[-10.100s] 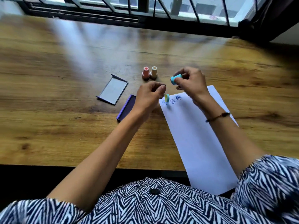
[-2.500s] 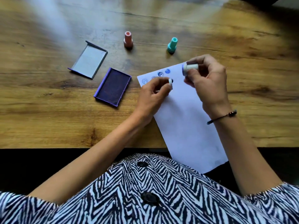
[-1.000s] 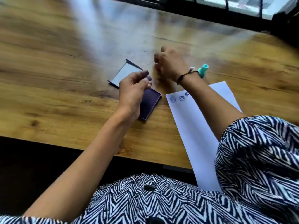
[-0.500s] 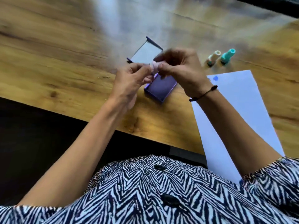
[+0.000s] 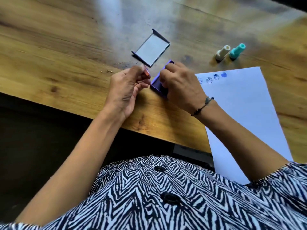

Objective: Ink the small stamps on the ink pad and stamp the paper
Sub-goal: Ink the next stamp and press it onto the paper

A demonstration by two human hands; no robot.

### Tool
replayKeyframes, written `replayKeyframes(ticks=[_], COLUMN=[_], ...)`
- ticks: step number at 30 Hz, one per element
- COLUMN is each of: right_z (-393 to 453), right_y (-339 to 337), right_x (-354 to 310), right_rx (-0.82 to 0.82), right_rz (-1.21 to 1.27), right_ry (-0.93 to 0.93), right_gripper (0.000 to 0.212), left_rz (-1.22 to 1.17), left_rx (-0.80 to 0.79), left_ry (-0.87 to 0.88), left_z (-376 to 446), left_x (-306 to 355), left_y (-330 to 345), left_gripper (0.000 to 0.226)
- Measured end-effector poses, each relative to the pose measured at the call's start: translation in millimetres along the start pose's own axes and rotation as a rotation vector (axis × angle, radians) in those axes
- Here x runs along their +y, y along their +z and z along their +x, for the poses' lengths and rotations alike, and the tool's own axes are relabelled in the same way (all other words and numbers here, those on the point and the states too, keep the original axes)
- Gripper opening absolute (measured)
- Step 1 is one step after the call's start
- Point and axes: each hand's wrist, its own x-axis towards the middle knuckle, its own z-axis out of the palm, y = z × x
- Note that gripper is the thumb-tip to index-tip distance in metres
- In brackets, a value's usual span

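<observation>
Left hand: the left hand [image 5: 123, 90] hovered just left of the ink pad, thumb and forefinger pinched on a small pinkish piece [image 5: 146, 73] (probably the cap pulled off a stamp, though it is blurred), kept clear so the pad stayed free.
Right hand: the right hand [image 5: 181, 85] lay over the ink pad [image 5: 157, 83], fingers curled down on it; a stamp was likely pressed there for inking, but the fingers hid it, so I cannot tell what it gripped.
Ink pad: it sat open near the table's front edge, between the hands, close for a short dab.
Lid: the pad's lid [image 5: 152, 48] lay just beyond it, inside up, out of the way.
Spare stamps: a cream stamp [image 5: 221, 53] and a teal stamp [image 5: 235, 51] stood side by side at the far right, above the paper, apparently set aside.
Paper: the white sheet [image 5: 240, 110] lay to the right, overhanging the table [image 5: 58, 47], with a row of blue prints [image 5: 214, 78] along its far edge, leaving room further right for the next mark.
</observation>
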Motion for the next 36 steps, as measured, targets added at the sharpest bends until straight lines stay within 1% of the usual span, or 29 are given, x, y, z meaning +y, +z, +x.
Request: replayKeyframes(ticks=[4, 11, 13, 14, 15, 16, 18, 19, 21, 23, 24, 26, 27, 29, 31, 32, 33, 34, 36], right_z=[2, 5, 8, 9, 7, 0, -22, -37, -71, -100, -110, -120, -123, -126, -126, -124, -121, -115, -98], right_y=[-1, -4, -8, -10, -12, -14, -19, -22, -24, -20, -17, -10, -6, -2, -4, -7, -12, -19, -33], right_x=[0, 0, 1, 4, 7, 14, 37, 52, 84, 107, 112, 114, 112, 109, 108, 109, 111, 114, 122], right_rx=[-0.029, -0.102, -0.14, -0.138, -0.097, -0.002, 0.295, 0.442, 0.647, 0.778, 0.829, 0.884, 0.893, 0.888, 0.84, 0.794, 0.738, 0.672, 0.527], right_rz=[-0.051, -0.151, -0.13, -0.071, 0.037, 0.163, 0.422, 0.548, 0.803, 1.08, 1.18, 1.306, 1.346, 1.435, 1.558, 1.559, 1.492, 1.354, 0.972], right_ry=[-0.028, -0.05, -0.021, 0.01, 0.044, 0.093, 0.249, 0.355, 0.583, 0.723, 0.766, 0.78, 0.765, 0.746, 0.779, 0.803, 0.812, 0.805, 0.744], right_gripper=[0.016, 0.016, 0.018, 0.018, 0.017, 0.016, 0.01, 0.009, 0.008, 0.005, 0.01, 0.018, 0.019, 0.018, 0.016, 0.015, 0.014, 0.013, 0.009], left_rz=[-0.015, 0.002, 0.006, 0.009, 0.011, 0.018, 0.082, 0.144, 0.263, 0.382, 0.472, 0.691, 0.764, 0.829, 0.87, 0.88, 0.88, 0.876, 0.867], left_rx=[0.039, 0.048, 0.026, 0.007, -0.015, -0.045, -0.112, -0.16, -0.288, -0.414, -0.463, -0.535, -0.553, -0.558, -0.543, -0.536, -0.531, -0.527, -0.522], left_ry=[0.035, 0.068, 0.09, 0.104, 0.114, 0.123, 0.137, 0.141, 0.129, 0.121, 0.146, 0.289, 0.363, 0.46, 0.501, 0.508, 0.509, 0.507, 0.509], left_z=[1, -10, -13, -15, -17, -19, -23, -27, -35, -43, -46, -47, -46, -42, -37, -36, -33, -32, -31], left_x=[5, 5, 4, 3, 1, -2, -11, -18, -34, -52, -61, -75, -80, -87, -92, -94, -96, -97, -97], left_y=[-5, -3, 4, 7, 11, 16, 28, 37, 60, 85, 96, 114, 119, 123, 122, 120, 118, 117, 116], left_gripper=[0.026, 0.024, 0.024, 0.024, 0.024, 0.025, 0.025, 0.023, 0.016, 0.005, 0.007, 0.014, 0.015, 0.016, 0.016, 0.017, 0.017, 0.017, 0.017])
